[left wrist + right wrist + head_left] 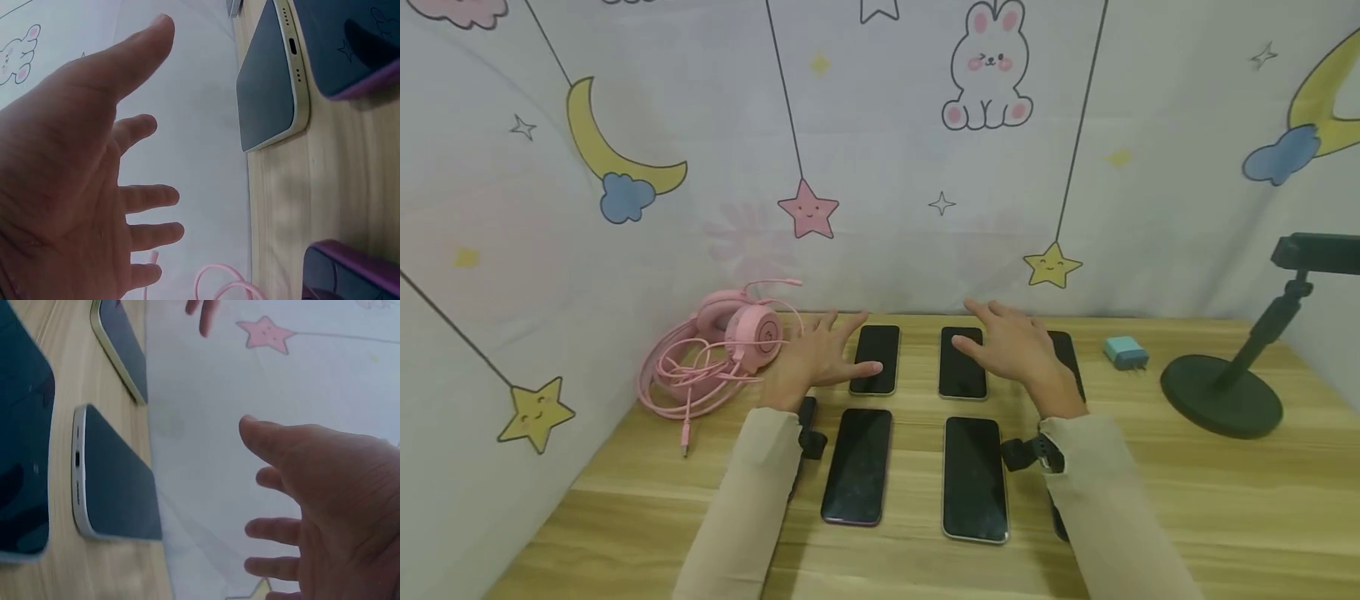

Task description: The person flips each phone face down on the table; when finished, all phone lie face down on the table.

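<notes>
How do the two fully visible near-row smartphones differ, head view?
The left smartphone has a dark purplish rim; the right smartphone has a pale silvery one. In the image, the left smartphone slants, far end rightward, while the right smartphone runs nearly straight up. The left smartphone's near edge sits slightly farther back than the right smartphone's. Both lie screen up, dark, on the wooden table.

light: muted, diffuse | shadows: soft | wrist views: hazy | reflections: phone screen [351,42]
</notes>
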The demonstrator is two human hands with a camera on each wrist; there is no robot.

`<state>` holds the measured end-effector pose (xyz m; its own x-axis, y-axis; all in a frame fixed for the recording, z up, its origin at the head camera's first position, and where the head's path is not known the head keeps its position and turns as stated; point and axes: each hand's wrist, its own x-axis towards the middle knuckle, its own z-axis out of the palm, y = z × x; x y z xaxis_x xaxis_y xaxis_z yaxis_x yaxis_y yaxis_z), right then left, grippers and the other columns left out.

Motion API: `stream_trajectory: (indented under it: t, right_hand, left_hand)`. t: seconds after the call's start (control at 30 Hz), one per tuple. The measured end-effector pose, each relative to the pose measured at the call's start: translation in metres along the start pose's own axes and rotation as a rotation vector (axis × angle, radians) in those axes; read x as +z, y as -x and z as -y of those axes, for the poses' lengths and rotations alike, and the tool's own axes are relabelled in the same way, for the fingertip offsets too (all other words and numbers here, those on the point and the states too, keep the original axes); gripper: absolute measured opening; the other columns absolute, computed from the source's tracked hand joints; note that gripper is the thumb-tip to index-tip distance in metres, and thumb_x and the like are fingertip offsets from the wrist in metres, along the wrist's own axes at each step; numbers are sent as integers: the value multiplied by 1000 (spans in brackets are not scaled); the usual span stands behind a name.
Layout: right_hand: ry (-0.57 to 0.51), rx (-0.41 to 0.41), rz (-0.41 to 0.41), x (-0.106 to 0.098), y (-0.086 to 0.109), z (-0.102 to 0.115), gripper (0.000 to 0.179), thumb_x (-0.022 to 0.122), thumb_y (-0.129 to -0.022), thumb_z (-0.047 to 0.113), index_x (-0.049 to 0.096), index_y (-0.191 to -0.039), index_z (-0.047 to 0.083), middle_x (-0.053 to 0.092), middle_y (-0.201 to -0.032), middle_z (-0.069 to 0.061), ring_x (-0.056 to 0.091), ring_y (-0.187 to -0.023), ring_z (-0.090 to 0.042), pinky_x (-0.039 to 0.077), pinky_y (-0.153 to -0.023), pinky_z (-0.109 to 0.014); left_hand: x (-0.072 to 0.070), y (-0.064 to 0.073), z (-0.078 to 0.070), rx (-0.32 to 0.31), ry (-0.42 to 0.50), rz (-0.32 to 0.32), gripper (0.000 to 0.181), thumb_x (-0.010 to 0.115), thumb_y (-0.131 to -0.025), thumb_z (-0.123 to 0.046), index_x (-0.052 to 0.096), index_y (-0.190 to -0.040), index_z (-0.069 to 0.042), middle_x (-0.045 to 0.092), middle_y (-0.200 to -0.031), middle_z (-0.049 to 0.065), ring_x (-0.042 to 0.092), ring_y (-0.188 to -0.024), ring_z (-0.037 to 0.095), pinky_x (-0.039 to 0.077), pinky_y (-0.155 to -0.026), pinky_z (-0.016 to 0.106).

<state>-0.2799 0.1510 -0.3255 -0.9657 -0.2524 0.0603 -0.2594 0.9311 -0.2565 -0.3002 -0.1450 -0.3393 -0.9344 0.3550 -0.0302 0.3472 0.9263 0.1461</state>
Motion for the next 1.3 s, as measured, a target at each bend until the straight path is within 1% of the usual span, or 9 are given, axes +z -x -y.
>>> stream_trajectory:
  t: [0.27,0.43,0.7,0.77,0.83,0.93,0.97,1.07,1.3]
  right_hand:
    - [-37,-37,6,14,-11,17,68,53,-101,46,32,-158,13,34,-158,-20,33,-143,-42,24,-110,-66]
    - [-62,-47,15,21,-17,27,70,54,-101,46,31,-158,12,37,-157,-17,36,-142,-39,24,-111,-65]
    - [-172,-49,129,32,-24,42,69,51,-103,46,27,-160,16,38,-157,-12,39,-141,-38,17,-113,-66]
    - [-202,-65,145,34,-25,44,68,51,-103,45,27,-160,15,42,-155,-13,48,-134,-38,23,-112,-64]
    - [-237,-97,178,37,-28,44,66,50,-105,41,26,-160,14,54,-144,-14,61,-116,-39,35,-107,-59]
    - [-282,-154,234,42,-30,45,63,50,-106,33,25,-160,11,56,-141,-18,65,-109,-38,43,-101,-53]
    - [-294,-167,254,44,-30,45,62,50,-106,30,24,-160,11,56,-141,-20,65,-110,-37,44,-100,-52]
    - [-304,-198,276,49,-31,46,60,50,-106,23,25,-159,8,45,-149,-24,50,-132,-38,39,-106,-54]
    - [-309,-225,287,61,-33,58,58,52,-105,19,30,-157,5,47,-148,-23,45,-136,-38,36,-108,-54]
  left_hand:
    - [1,-7,-5,3,33,36,92,57,-89,-70,21,-161,-28,30,-158,23,37,-137,51,29,-106,68]
    - [1,-9,-10,-9,44,64,91,57,-89,-69,19,-161,-29,33,-158,19,39,-138,47,32,-106,65]
    - [5,-16,-15,11,18,96,91,58,-90,-67,21,-161,-24,39,-156,17,45,-136,41,38,-105,58]
    - [5,-16,-15,4,23,105,91,59,-90,-66,21,-161,-24,39,-156,17,46,-134,41,39,-104,58]
    - [4,-16,-14,3,29,111,91,62,-90,-64,21,-161,-23,38,-156,17,45,-135,40,39,-104,57]
    - [5,-15,-14,9,53,125,91,65,-91,-60,21,-161,-21,37,-156,18,44,-137,40,38,-106,56]
    - [6,-15,-14,12,55,129,91,65,-91,-59,21,-161,-20,37,-156,19,43,-137,40,38,-107,56]
    - [9,-14,-13,15,51,147,91,64,-91,-59,21,-161,-21,39,-155,20,45,-136,39,38,-107,53]
    - [16,-6,-14,-15,80,192,91,67,-91,-56,21,-161,-23,39,-154,20,45,-136,37,39,-107,52]
